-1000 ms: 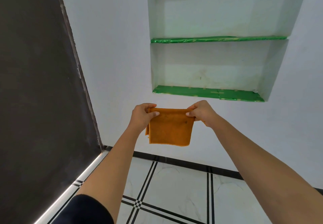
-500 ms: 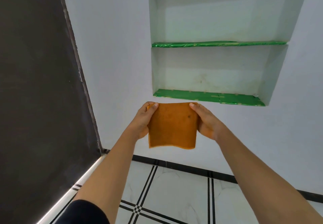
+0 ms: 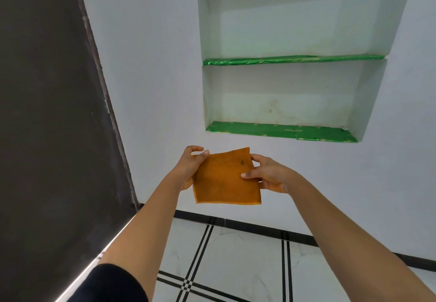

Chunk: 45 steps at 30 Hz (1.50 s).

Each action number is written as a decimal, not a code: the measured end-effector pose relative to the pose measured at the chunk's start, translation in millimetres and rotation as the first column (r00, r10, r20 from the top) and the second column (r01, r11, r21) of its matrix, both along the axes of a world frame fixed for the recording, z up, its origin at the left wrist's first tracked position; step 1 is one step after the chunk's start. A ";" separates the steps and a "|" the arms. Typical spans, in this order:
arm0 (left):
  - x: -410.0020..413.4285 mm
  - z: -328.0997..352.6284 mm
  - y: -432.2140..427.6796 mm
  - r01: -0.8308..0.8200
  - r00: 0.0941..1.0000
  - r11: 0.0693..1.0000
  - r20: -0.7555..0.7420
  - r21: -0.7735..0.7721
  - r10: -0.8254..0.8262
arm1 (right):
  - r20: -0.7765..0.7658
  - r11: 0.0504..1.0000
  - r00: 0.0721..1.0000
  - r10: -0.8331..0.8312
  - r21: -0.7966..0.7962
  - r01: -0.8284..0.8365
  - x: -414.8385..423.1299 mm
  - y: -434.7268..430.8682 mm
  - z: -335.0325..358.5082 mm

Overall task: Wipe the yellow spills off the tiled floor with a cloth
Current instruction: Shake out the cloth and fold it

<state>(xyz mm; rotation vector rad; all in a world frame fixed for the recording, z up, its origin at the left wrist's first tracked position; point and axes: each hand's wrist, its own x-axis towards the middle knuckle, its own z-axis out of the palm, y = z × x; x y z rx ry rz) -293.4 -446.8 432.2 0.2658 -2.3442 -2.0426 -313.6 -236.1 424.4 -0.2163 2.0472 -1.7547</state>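
Two hands, left hand (image 3: pixel 188 169), right hand (image 3: pixel 269 176), gripping orange cloth (image 3: pixel 226 179) edges, tiled floor (image 3: pixel 236 266) below

Matt fuzzy orange cloth (image 3: pixel 225 179); glossy tiled floor (image 3: pixel 247 266); shiny green shelf lining (image 3: pixel 283 130).

Two bare forearms are seen, uncovered from elbow to wrist. A black sleeve (image 3: pixel 111 283) is worn on the left arm and is seen at 7 o'clock, its rounded hem ending near the elbow. Nothing is worn on the left hand (image 3: pixel 188 167) or the right hand (image 3: pixel 269 175): no rings, watch or gloves.
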 end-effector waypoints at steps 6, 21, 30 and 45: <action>4.9 2.4 -11.2 0.277 0.960 0.958 0.058 -0.072 -0.273 | -0.054 0.990 0.990 -0.130 -0.066 0.127 -5.0 0.5 5.5; 2.4 -15.8 -23.9 0.160 0.984 0.962 -0.041 -0.222 -0.173 | -0.055 0.990 0.989 -0.139 -0.036 0.138 -4.8 -2.4 4.1; 3.7 -11.6 5.2 0.177 0.972 0.909 -0.080 -0.376 -0.223 | -0.359 0.910 0.933 -0.035 0.375 0.179 -0.6 -3.8 -16.3; -5.1 -38.5 67.5 0.143 0.985 0.975 -0.071 -0.168 -0.157 | 0.003 0.980 0.980 -0.197 0.027 0.197 16.3 45.3 -64.6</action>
